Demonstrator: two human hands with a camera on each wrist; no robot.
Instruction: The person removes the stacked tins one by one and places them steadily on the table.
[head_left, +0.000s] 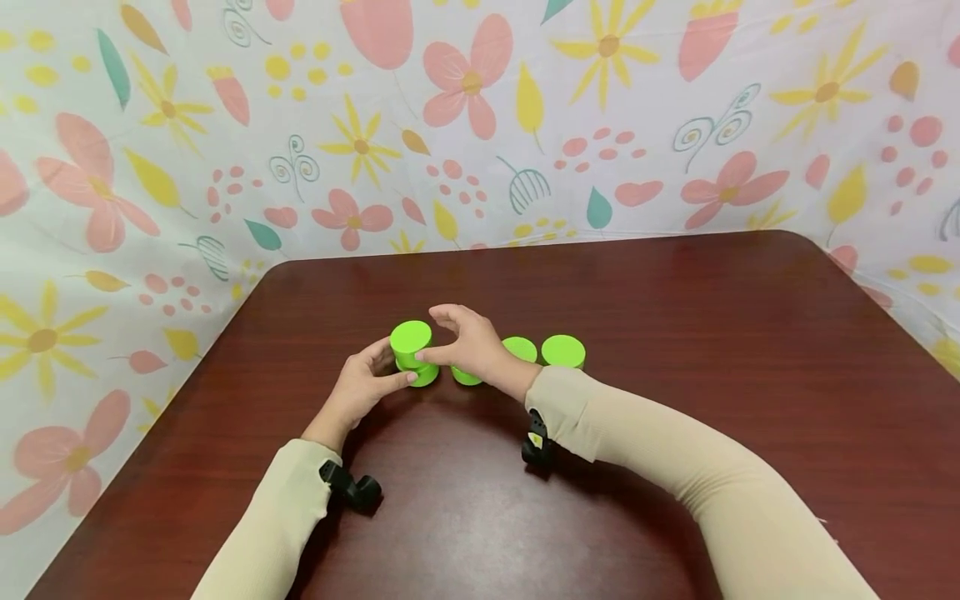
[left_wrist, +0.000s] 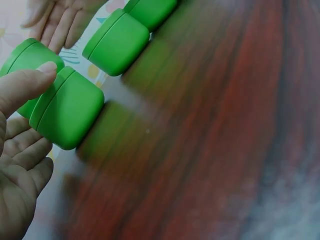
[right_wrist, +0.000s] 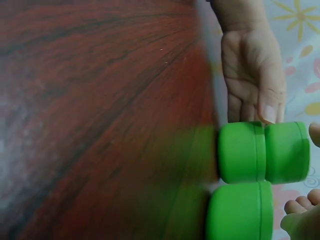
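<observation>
Here, just left of centre in the head view, two green cups stand stacked, the upper cup (head_left: 411,337) seated on the lower cup (head_left: 424,375). The left hand (head_left: 365,387) steadies the stack from the lower left, its thumb pressed to the seam where the two meet and its fingers loosely extended. The right hand (head_left: 471,344) reaches in from the right, thumb and fingers arched around the upper cup; whether they actually pinch it cannot be told. Two more green cups continue the row to the right: a third cup (head_left: 519,350), half hidden behind the right wrist, and a fourth cup (head_left: 563,351) just beside it. The dark wooden table (head_left: 675,333) lies bare toward its far edge at the upper middle of the frame and toward both side edges. A flowered cloth (head_left: 225,150) rises behind the table's rounded corners.
</observation>
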